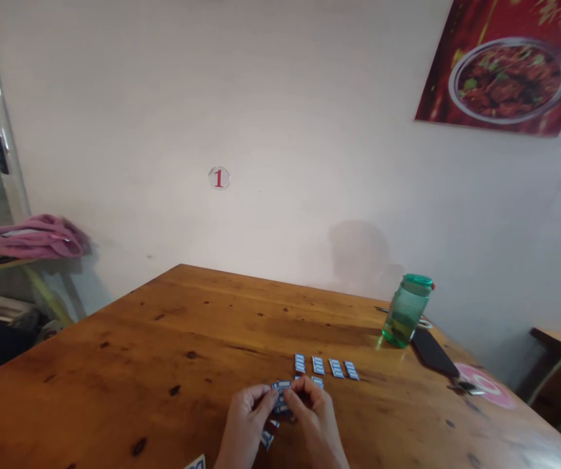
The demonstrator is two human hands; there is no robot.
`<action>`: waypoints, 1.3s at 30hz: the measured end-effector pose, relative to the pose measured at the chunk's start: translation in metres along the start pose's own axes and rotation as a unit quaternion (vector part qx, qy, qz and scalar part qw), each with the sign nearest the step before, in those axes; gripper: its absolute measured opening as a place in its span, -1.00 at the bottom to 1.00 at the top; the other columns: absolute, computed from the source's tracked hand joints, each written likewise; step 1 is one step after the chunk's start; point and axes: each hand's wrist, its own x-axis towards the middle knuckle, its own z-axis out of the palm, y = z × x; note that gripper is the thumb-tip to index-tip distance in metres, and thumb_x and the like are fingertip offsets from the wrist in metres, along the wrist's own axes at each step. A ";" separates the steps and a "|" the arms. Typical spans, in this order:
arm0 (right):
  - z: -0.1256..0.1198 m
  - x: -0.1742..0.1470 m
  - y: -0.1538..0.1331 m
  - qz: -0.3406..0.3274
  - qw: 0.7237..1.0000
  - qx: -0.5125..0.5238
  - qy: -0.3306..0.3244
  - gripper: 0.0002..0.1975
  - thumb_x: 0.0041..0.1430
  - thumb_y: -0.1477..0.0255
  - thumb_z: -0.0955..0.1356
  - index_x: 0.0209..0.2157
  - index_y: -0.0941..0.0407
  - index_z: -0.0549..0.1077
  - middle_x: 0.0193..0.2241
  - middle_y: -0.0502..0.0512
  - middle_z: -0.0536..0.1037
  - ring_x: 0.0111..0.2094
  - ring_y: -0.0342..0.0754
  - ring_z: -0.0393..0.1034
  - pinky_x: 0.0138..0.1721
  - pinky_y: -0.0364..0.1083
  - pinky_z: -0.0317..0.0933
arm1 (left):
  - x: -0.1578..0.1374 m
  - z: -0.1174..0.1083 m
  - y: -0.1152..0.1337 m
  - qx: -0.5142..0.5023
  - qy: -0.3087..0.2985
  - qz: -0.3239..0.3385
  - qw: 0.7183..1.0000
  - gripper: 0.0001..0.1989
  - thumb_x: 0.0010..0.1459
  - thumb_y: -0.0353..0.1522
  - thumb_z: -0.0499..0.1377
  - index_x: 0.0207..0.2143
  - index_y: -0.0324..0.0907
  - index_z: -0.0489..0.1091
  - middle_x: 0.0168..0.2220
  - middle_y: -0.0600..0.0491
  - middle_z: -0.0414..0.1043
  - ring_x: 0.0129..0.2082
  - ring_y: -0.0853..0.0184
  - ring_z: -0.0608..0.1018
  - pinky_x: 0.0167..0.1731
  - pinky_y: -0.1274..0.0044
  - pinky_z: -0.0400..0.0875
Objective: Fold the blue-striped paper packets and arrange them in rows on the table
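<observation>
Between the fingertips of my left hand (245, 422) and my right hand (316, 417) is a small blue-and-white printed card (282, 406), pinched from both sides just above the table. Thumbs and fingers partly cover it. Beyond the hands, several similar cards (318, 365) lie in a spaced row. Closer in, two more cards (317, 382) are partly hidden by my right hand. Loose blue-and-white pieces (267, 439) lie under and between my wrists. At the lower frame edge, part of another printed piece (196, 463) shows.
The wooden table (114, 378) reaches the wall. On its right stand a green bottle (407, 311) with liquid, a black phone-like slab (434, 353), keys (466, 387) and a pink round sticker (488, 385). A pink cloth (39, 236) lies on another table at left.
</observation>
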 end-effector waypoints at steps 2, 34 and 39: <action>0.000 0.001 0.003 0.004 1.000 0.015 -0.004 -0.72 -0.35 0.28 0.44 -0.68 0.16 0.33 -0.71 -0.06 0.31 -0.63 -0.19 0.12 -0.58 -0.18 0.08 | 0.000 0.000 0.001 0.002 0.001 0.009 1.000 -0.55 -0.28 -0.03 0.23 -0.60 -0.28 0.44 -0.66 0.06 0.38 -0.64 0.36 0.43 -0.65 0.58 0.29; 0.001 0.000 0.000 -0.003 0.999 0.019 -0.036 -0.64 -0.32 0.17 0.43 -0.69 0.16 0.31 -0.74 -0.09 0.26 -0.67 -0.23 0.06 -0.64 -0.23 0.01 | 0.003 -0.002 0.005 0.032 0.003 0.072 0.997 -0.65 -0.27 -0.09 0.25 -0.59 -0.23 0.52 -0.64 0.08 0.35 -0.63 0.42 0.32 -0.63 0.61 0.21; 0.006 -0.001 0.009 -0.025 0.998 -0.003 -0.051 -0.65 -0.24 0.16 0.40 -0.68 0.15 0.30 -0.75 -0.11 0.24 -0.68 -0.23 0.06 -0.62 -0.22 0.00 | 0.000 -0.001 0.007 -0.005 0.033 0.058 0.998 -0.70 -0.29 -0.15 0.28 -0.60 -0.22 0.51 -0.63 0.08 0.38 -0.60 0.41 0.34 -0.59 0.61 0.21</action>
